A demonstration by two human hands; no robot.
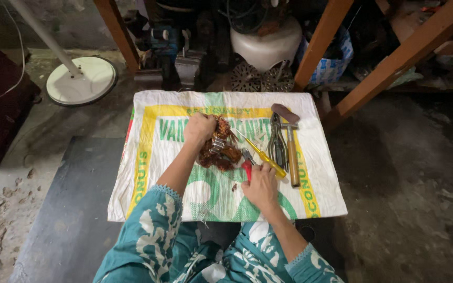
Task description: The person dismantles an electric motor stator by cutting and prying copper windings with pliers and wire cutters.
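The left hand (pixel 199 129) is closed over the top of a rusty brown coil of copper-coloured wire wound on a metal core (pixel 219 149), pressing it down onto the cloth. The right hand (pixel 260 186) is wrapped around the red handles of a pair of cutting pliers (pixel 247 162), whose dark nose points up toward the near edge of the coil; whether the nose touches the winding cannot be told.

Just beyond the right hand's knuckles lies a yellow-handled screwdriver (pixel 262 155), slanting away toward the coil. Farther out on the right hand's side lie dark steel pliers (pixel 277 141) and, beside them, a hammer with a pale wooden handle and a dark head (pixel 292 152), both apart from the hands.

All of this rests on a white woven sack printed in green and yellow (pixel 153 173), spread flat under both hands. Beyond the left hand, past the sack's far corner, stands a round white fan base with a slanted pole (pixel 81 79).
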